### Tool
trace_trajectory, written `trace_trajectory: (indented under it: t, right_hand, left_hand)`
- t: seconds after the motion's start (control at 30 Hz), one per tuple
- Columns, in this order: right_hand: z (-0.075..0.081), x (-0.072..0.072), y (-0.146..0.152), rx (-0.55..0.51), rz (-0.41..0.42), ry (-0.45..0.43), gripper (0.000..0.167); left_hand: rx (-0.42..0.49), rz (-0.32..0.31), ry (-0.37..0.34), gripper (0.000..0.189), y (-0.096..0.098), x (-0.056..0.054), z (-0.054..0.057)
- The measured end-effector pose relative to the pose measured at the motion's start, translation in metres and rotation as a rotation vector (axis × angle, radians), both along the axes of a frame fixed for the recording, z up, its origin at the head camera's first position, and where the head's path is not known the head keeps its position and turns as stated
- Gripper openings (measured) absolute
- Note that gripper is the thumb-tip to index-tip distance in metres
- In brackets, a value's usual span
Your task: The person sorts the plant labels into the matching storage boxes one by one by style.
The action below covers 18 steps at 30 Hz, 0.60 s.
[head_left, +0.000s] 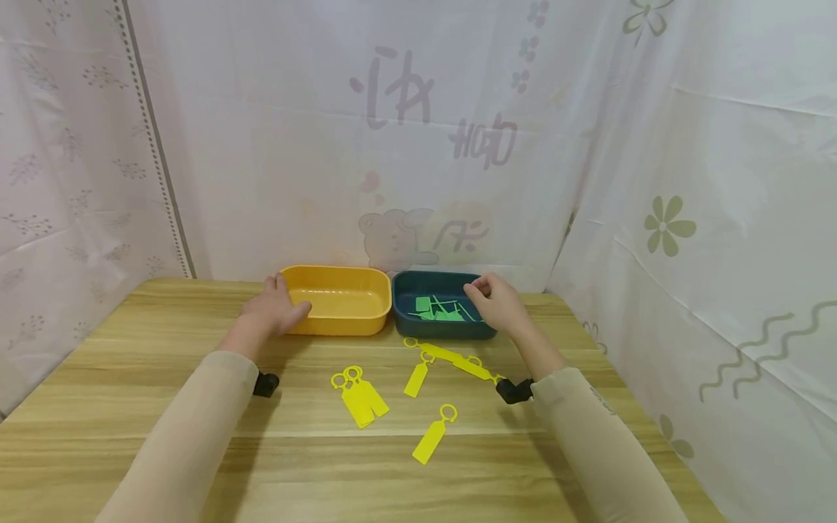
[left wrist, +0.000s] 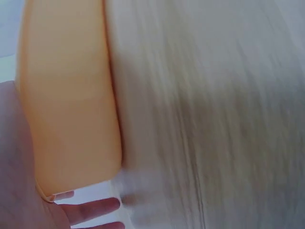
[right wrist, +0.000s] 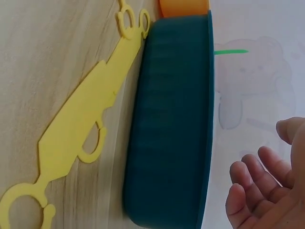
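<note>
My left hand point(head_left: 271, 309) rests against the left end of the yellow box point(head_left: 336, 326), its thumb by the near rim. The left wrist view shows straight fingers point(left wrist: 93, 211) beside the box's end. Above the right end of the dark teal box point(head_left: 445, 330), my right hand point(head_left: 500, 303) hovers with loosely bent fingers. Nothing shows between the right thumb and fingers in the right wrist view. Green flat pieces point(head_left: 445, 314) lie inside the teal box, and one green tip point(right wrist: 231, 51) pokes above its rim.
Several yellow tags with ring ends lie on the wooden table point(head_left: 301, 465): an overlapping bunch point(head_left: 361, 403), a row point(right wrist: 78, 119) before the teal box, and single tags point(head_left: 429, 442) nearer me. A printed curtain point(head_left: 281, 145) hangs behind the boxes.
</note>
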State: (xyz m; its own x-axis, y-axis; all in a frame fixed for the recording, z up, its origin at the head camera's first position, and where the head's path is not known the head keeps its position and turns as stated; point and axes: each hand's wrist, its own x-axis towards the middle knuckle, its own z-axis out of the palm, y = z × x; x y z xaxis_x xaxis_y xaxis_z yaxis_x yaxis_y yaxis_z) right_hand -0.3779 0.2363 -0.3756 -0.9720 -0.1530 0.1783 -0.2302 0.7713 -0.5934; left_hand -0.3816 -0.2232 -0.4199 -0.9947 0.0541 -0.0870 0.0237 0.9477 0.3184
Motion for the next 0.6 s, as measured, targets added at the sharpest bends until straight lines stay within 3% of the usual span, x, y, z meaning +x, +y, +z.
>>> trace_trajectory:
  t: [0.27, 0.6]
  right_hand:
    - [-0.004, 0.0, 0.005, -0.008, 0.018, 0.012, 0.043]
    - [0.001, -0.002, 0.011, -0.019, 0.01, 0.039, 0.04]
  left_hand:
    - [-0.001, -0.011, 0.021, 0.11, -0.004, 0.003, 0.001]
    - [0.157, -0.006, 0.026, 0.113, -0.006, 0.001, 0.002]
